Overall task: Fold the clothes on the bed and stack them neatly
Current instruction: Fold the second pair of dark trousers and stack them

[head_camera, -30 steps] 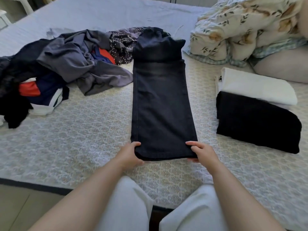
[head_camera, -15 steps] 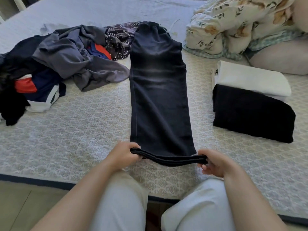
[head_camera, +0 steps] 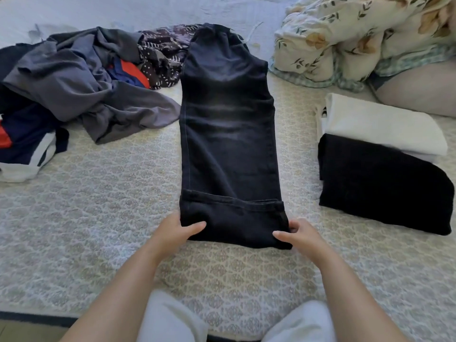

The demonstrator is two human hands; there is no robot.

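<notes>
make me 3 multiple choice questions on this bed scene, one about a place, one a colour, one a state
1. Where does the unfolded pile lie?
A. left of the jeans
B. right of the jeans
C. on the folded stack

2. What colour is the folded piece nearest the person on the right?
A. red
B. black
C. white

3. How are the jeans now?
A. rolled into a ball
B. fully flat
C. hem end turned up once

Answers:
1 A, the heap sits left of the jeans.
2 B, black lies in front of the white piece.
3 C, the left hand and right hand grip the turned-up end.
</notes>
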